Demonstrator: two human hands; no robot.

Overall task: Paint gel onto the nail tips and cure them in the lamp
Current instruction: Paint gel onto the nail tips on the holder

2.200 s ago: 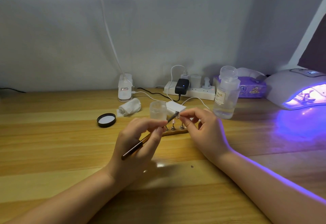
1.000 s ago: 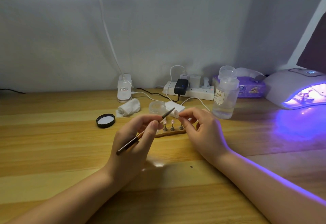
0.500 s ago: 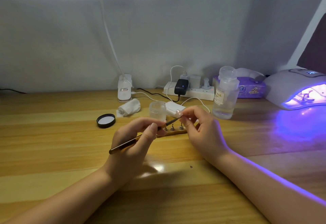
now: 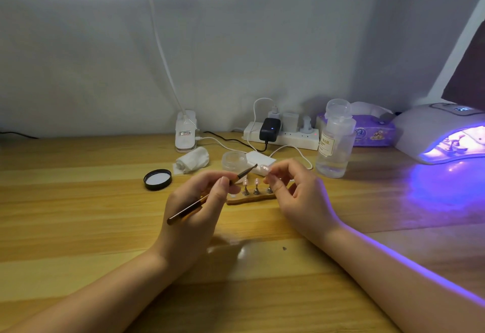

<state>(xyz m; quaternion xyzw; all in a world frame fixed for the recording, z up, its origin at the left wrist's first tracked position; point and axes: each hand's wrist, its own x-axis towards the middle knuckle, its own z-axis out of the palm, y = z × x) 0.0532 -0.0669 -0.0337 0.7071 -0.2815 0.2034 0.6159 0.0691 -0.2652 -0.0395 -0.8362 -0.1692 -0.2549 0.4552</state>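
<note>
1. The left hand (image 4: 194, 209) pinches a brush (image 4: 210, 196) between thumb and fingers, its tip just beside a nail tip (image 4: 263, 167).
2. The right hand (image 4: 296, 193) pinches that nail tip at its fingertips, above the wooden stand (image 4: 252, 198) mid-table.
3. Behind sit an open jar (image 4: 234, 160) and a bottle (image 4: 334, 143) labelled "NAIL".
4. The curing lamp (image 4: 443, 133) glows violet at the table's (image 4: 78, 214) right edge.
</note>
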